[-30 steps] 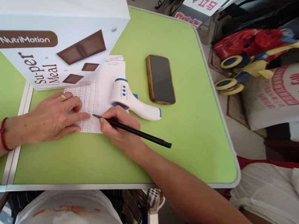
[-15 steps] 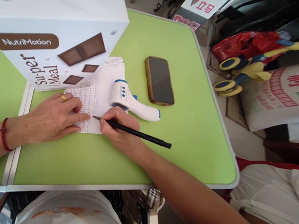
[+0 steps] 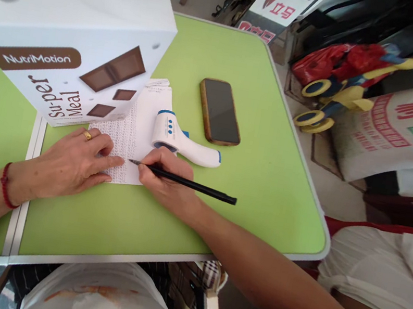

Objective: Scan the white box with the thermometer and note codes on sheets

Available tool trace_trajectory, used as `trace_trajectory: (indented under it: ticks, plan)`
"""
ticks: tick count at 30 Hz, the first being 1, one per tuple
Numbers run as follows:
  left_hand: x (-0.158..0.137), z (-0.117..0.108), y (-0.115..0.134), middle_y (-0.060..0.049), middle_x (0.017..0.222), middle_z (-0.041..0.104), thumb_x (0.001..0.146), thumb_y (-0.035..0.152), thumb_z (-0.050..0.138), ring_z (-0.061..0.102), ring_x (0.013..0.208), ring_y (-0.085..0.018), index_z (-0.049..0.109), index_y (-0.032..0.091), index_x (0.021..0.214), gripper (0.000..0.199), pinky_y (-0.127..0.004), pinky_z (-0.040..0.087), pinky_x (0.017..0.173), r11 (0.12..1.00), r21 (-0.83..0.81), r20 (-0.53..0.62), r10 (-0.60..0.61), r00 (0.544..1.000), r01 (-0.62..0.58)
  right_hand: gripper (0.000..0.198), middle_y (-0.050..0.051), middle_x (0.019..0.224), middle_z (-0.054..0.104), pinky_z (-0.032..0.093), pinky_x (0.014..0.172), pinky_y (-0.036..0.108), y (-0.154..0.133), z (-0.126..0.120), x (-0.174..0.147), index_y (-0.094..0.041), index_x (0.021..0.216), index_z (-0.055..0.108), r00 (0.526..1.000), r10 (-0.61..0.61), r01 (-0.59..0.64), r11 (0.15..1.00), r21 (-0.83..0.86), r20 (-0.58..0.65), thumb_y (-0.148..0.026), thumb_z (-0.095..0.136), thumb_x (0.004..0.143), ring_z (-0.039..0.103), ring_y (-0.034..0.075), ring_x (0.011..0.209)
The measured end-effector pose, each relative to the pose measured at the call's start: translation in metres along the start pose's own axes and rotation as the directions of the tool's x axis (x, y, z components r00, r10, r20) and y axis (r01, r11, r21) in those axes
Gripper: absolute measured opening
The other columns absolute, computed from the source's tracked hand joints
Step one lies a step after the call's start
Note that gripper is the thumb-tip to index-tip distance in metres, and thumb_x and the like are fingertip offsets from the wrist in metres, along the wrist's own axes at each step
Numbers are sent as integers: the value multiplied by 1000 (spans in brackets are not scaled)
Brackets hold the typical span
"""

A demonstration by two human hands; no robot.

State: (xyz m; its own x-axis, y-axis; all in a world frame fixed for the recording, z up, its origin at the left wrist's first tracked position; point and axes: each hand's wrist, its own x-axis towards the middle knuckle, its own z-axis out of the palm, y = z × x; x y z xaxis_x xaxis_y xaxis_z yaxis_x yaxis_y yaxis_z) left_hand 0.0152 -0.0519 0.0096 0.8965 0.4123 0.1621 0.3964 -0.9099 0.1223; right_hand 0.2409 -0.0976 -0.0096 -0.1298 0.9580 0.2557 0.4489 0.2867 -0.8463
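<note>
Dense handwriting covers the left part of a white sheet of paper (image 3: 143, 128) on the green table. My left hand (image 3: 78, 158) rests on the paper's lower left, index finger stretched out and the other fingers partly bent, holding nothing. A black pen (image 3: 193, 185) is pinched in my right hand (image 3: 166, 174), its tip at the paper just right of my left index fingertip. Just beyond my right hand, a white and blue infrared thermometer (image 3: 177, 139) lies partly over the paper. The paper's far left part is hidden behind a box.
A large white NutriMotion box (image 3: 75, 11) stands at the left of the green table (image 3: 262, 201). A phone (image 3: 220, 112) lies beyond the thermometer. Off the right edge are a printed sack (image 3: 405, 124), a yellow and blue wheeled object (image 3: 326, 103) and a red bag (image 3: 336, 63).
The pen tip has shifted very slightly to the right on the paper. Both hands and the other things look otherwise the same.
</note>
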Motion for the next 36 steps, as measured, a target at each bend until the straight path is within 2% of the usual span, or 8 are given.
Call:
trace_trajectory:
  ticks: [6,11,15,21,28,36]
  plan:
    - [1,0,0,-9,99,58,97,28,54,50,80,-23,64,21,117,24,-38,46,73,1000,10,-10,8,1000,-8,12,-4,57,53,35,50,24,4,1,-1,-21,64,51,1000,-27,27,1000,9,-7,-15,54,73,45,9,52]
    - [1,-1,0,-9,99,58,97,29,55,51,80,-22,64,22,117,23,-38,46,74,1000,12,6,3,1000,-3,11,-5,56,52,34,49,24,3,0,-1,-22,63,50,1000,20,-19,1000,12,-17,-17,54,73,43,9,51]
    - [0,-1,-1,-9,99,58,97,29,55,51,81,-23,63,21,118,24,-38,46,74,1000,6,1,8,1000,-8,12,-5,56,51,35,49,24,2,1,-1,-22,64,50,1000,10,-9,1000,28,-17,-16,55,72,43,9,51]
    - [0,0,-1,-9,99,58,98,30,53,51,80,-22,64,21,119,25,-38,46,75,1000,11,-18,16,1000,-16,9,-5,57,48,33,47,24,6,2,-1,-22,64,49,996,76,-72,995,66,-52,-19,55,71,40,9,50]
    - [0,-1,-1,-10,99,58,98,29,52,51,80,-23,65,21,117,24,-38,46,74,1000,11,-9,12,1000,-11,11,-6,56,48,32,47,24,3,2,1,-22,64,49,999,28,-27,997,69,-22,-18,54,73,40,8,50]
    - [0,-1,-1,-9,99,58,99,29,52,51,80,-21,64,22,118,24,-37,46,75,1000,24,0,7,1000,-7,12,-6,56,49,33,49,24,4,1,0,-22,63,48,999,38,-38,998,45,-10,-15,55,71,40,9,51]
